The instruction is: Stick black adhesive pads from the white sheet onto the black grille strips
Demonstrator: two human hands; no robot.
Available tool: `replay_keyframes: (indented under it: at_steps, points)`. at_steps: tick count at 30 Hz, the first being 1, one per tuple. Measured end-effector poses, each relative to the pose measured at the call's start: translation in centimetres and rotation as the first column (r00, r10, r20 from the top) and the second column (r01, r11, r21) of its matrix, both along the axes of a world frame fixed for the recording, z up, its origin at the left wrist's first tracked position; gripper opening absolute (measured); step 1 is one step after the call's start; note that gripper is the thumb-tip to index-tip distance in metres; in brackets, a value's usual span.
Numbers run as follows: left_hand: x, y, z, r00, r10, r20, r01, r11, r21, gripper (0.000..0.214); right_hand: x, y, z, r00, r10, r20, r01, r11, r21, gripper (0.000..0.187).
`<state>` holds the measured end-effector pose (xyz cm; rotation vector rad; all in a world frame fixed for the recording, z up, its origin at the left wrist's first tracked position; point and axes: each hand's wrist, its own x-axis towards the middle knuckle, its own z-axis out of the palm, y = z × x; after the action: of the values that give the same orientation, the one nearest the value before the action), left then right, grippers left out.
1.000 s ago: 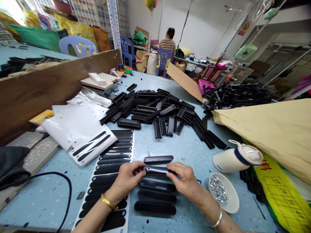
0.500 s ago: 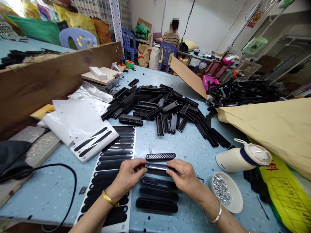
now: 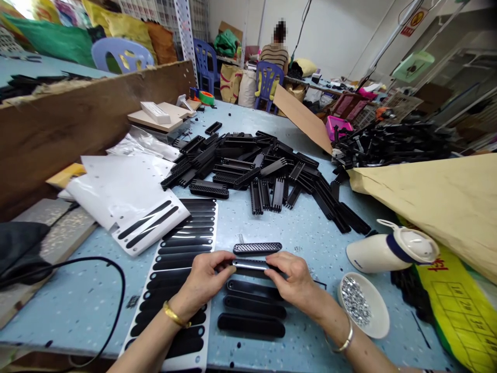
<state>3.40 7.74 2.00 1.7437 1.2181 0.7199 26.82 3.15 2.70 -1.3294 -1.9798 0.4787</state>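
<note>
My left hand (image 3: 207,277) and my right hand (image 3: 291,274) pinch the two ends of a narrow black strip (image 3: 250,266) with rounded ends. Light glints along its top; whether it is a thin sticker lying on a plastic bar I cannot tell. Just beyond lies a black bar with a grid-patterned face (image 3: 257,248). On the near side, several smooth black bars (image 3: 251,325) lie in a row. Beside my left forearm is a white sheet of black oblong stickers (image 3: 182,280), partly hidden by that arm.
A heap of black plastic bars (image 3: 240,160) covers the table's middle. At right are a white bowl of small metal parts (image 3: 382,316), a cream bottle (image 3: 368,254) and a large paper sheet (image 3: 430,191). White sticker sheets (image 3: 124,191) and a black cable (image 3: 120,290) lie left. A person (image 3: 274,54) sits far back.
The glint on the strip has shifted as it tilts slightly between my fingers. Both hands keep nearly the same place; the camera view has moved slightly.
</note>
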Motion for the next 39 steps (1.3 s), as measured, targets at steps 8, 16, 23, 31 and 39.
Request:
replay_keyframes:
  at_steps: [8, 16, 23, 31, 39]
  points:
    - [0.1, -0.1, 0.2, 0.999, 0.033, -0.018, -0.033, 0.999, 0.006, 0.021, 0.0, 0.1, -0.1, 1.000, -0.015, -0.006, 0.014, 1.000, -0.027, 0.012]
    - [0.0, 0.0, 0.4, 0.999, 0.020, -0.041, -0.021, 1.000, -0.004, 0.020, -0.3, 0.1, -0.4, 0.998, -0.035, -0.045, 0.034, 0.999, -0.030, 0.013]
    - [0.1, 0.0, 0.7, 0.999, 0.031, -0.029, -0.031, 1.000, 0.001, 0.019, -0.4, -0.1, -1.2, 0.996, -0.073, -0.053, 0.072, 0.997, -0.008, 0.012]
    - [0.2, 0.2, 0.8, 1.000, 0.017, -0.011, -0.017, 1.000, 0.005, 0.016, -0.6, -0.2, -0.9, 0.991, -0.097, -0.091, 0.099, 0.995, 0.016, 0.012]
    - [0.0, 0.2, 0.6, 1.000, 0.018, -0.007, -0.018, 1.000, 0.006, 0.016, -0.6, -0.1, -0.1, 0.994, -0.068, -0.089, 0.066, 0.998, -0.023, 0.013]
